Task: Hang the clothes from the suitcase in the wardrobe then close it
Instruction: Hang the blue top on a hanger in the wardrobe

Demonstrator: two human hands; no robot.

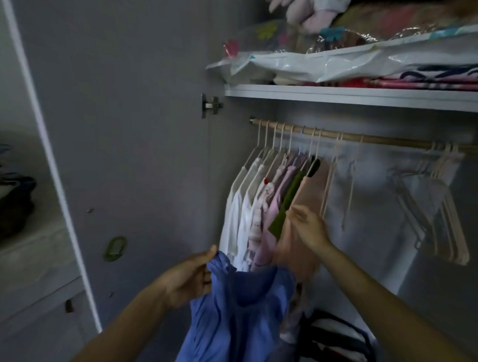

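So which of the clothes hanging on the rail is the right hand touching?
The peach-pink top, last in the row on the right. The right hand rests against it, beside the dark green garment; the whites and pinks hang further left.
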